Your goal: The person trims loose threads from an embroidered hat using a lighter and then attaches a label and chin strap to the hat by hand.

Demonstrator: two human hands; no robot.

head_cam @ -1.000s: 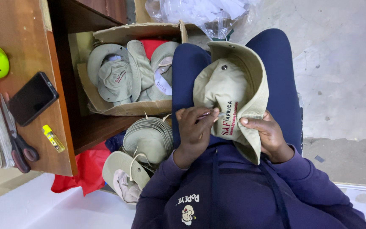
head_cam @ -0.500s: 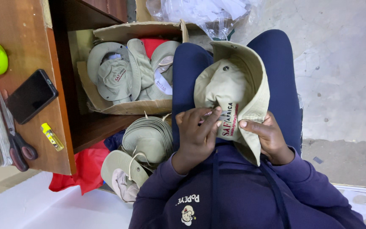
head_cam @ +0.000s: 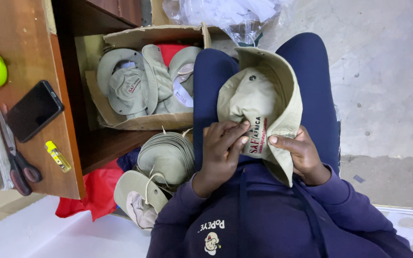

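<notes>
Hat, khaki, wide-brimmed, lies crown-up on our lap over the dark blue trousers. Left hand has its fingertips pinched on the embroidered patch at the front of the crown; grip clenched on the fabric there. Right hand holds the folded brim from the other side, thumb pressed flat on top; grip also closed on the hat.

Beside our left knee: a stack of matching hats, nested, with one more lying loose below it. A cardboard box beyond holds further hats. On the worktop sit a dark phone, scissors and a small yellow tube, all well apart from the hands.

Risk, as we judge it: the hat rests on a sloping thigh and is held at one edge only; should either grip loosen, it could slide to the floor. Pulling hard at the patch could strain its stitching.

Against the frame a second ago: left fingers have crept slightly further onto the patch; hat, stack and worktop items unchanged.
</notes>
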